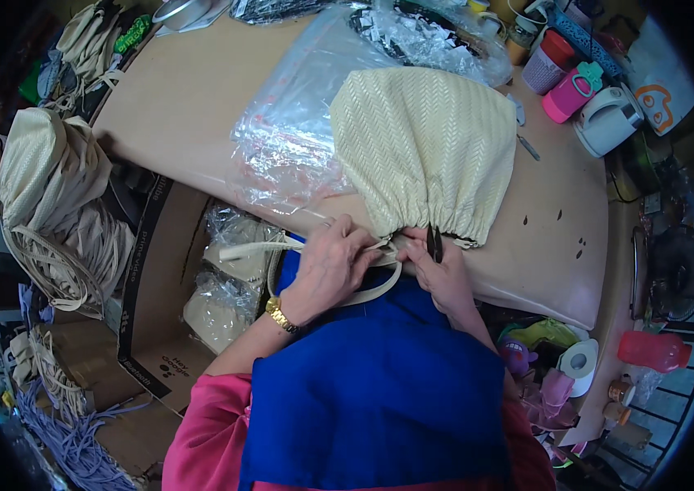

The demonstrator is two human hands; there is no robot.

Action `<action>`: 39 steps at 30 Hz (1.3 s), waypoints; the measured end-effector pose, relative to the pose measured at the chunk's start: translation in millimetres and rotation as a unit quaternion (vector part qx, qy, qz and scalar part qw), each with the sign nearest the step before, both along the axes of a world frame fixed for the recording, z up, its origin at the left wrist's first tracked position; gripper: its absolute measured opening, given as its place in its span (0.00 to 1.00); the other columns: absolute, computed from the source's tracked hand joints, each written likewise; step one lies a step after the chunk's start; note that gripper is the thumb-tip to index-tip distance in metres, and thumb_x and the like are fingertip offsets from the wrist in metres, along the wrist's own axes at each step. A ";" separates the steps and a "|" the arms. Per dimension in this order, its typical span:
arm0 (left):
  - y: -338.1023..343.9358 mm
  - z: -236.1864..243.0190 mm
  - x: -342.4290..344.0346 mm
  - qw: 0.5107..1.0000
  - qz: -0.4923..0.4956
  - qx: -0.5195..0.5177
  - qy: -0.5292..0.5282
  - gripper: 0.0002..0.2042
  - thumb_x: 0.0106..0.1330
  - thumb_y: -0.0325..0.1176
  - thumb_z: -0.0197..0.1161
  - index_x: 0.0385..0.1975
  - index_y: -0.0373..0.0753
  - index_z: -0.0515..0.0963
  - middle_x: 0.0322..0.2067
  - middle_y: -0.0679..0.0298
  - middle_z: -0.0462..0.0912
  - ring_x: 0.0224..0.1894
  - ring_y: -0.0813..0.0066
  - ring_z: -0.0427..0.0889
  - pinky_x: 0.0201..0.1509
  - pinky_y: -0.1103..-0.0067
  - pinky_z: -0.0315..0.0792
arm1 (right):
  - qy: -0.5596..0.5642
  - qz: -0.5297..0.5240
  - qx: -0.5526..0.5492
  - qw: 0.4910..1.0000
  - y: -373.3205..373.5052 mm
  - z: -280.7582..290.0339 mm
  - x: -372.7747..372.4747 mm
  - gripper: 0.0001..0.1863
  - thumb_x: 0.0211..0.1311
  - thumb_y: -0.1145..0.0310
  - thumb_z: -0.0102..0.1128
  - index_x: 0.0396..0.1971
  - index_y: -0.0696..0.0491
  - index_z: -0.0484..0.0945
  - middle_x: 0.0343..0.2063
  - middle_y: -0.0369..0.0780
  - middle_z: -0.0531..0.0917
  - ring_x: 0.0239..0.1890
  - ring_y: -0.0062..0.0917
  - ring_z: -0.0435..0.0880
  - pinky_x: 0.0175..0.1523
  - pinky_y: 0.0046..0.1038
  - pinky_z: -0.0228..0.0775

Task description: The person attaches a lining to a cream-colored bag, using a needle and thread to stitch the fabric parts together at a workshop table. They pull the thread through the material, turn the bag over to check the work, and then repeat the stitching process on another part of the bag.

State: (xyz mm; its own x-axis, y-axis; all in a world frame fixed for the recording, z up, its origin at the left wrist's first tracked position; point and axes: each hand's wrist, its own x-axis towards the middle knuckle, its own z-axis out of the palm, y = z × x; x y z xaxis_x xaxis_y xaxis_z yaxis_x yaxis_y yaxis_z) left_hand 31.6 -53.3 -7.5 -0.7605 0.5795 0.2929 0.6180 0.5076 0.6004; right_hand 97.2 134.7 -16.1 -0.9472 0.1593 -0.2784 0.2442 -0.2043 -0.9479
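Note:
A cream woven drawstring bag (420,143) lies on the padded tan tabletop (539,245), its gathered opening toward me. At that opening my left hand (334,266) is closed on a flat cream strap (253,248), which trails leftward and loops below. My right hand (437,270) is closed at the strap's right part, thumb and index finger together, with a black pointed tool (434,241), like tweezers or snips, upright in it. The fingertips of both hands are partly hidden among the strap and gathers.
Clear plastic bags (289,139) lie left of the cream bag. A cardboard box (150,303) with wrapped items stands below the table's left edge, beside piled cream bags (48,188). At right are a white kettle (605,123), cups (543,69), a fan (674,274) and a pink bottle (654,350).

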 end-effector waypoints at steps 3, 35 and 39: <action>13.2 -3.7 16.8 0.996 -0.018 0.084 0.011 0.08 0.54 0.29 0.70 0.32 0.37 0.79 0.25 0.60 0.71 0.28 0.59 0.76 0.30 0.68 0.69 | 0.049 -0.031 0.074 0.996 -5.3 -8.2 -8.4 0.17 0.61 0.64 0.67 0.41 0.64 0.78 0.31 0.37 0.82 0.32 0.13 0.79 0.36 0.16 0.71; 67.2 24.7 -4.7 0.923 -0.130 0.321 -0.166 0.36 0.59 0.29 0.69 0.67 0.35 0.59 0.63 0.53 0.67 0.59 0.65 0.74 0.53 0.73 0.76 | -0.037 -0.294 -0.427 0.854 2.9 56.3 -24.0 0.17 0.70 0.60 0.50 0.50 0.56 0.74 0.34 0.38 0.81 0.17 0.18 0.70 0.19 0.21 0.63; 71.0 18.5 -4.6 0.876 -0.089 0.392 -0.266 0.28 0.61 0.24 0.67 0.61 0.35 0.66 0.62 0.56 0.64 0.51 0.72 0.76 0.48 0.79 0.76 | 0.132 -0.087 -0.543 0.825 33.6 -4.1 -9.9 0.14 0.70 0.63 0.49 0.48 0.56 0.74 0.31 0.37 0.80 0.11 0.16 0.60 0.14 0.21 0.50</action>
